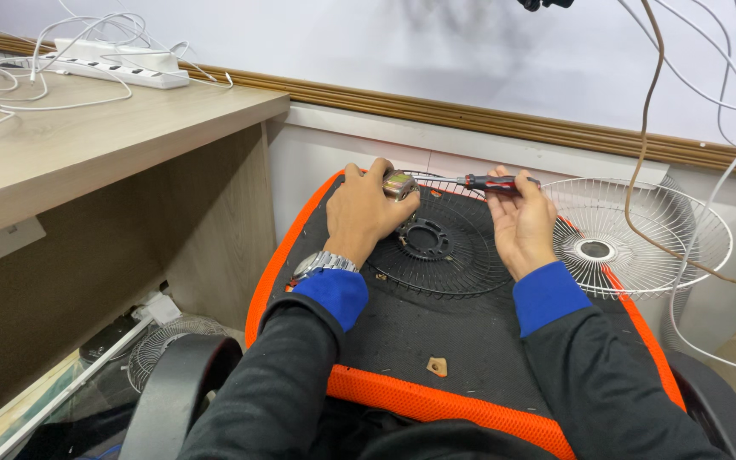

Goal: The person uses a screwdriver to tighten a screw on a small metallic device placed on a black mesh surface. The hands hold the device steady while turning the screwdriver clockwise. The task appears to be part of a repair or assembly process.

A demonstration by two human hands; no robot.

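My left hand (pixel 368 213) grips a small metallic motor part (pixel 399 185) at the far edge of a black round fan grille (pixel 453 255). The grille lies flat on the black seat of an orange-trimmed chair (pixel 470 341). My right hand (pixel 517 217) holds a screwdriver with a red and black handle (pixel 491 182), its shaft pointing left toward the metallic part. A silver wristwatch (pixel 324 263) sits on my left wrist.
A white wire fan guard (pixel 641 243) leans at the chair's right edge. A small tan scrap (pixel 437 367) lies on the seat. A wooden desk (pixel 87 145) with a white power strip (pixel 121 68) stands left. Cables (pixel 653 170) hang at right. Another fan guard (pixel 163 341) rests on the floor.
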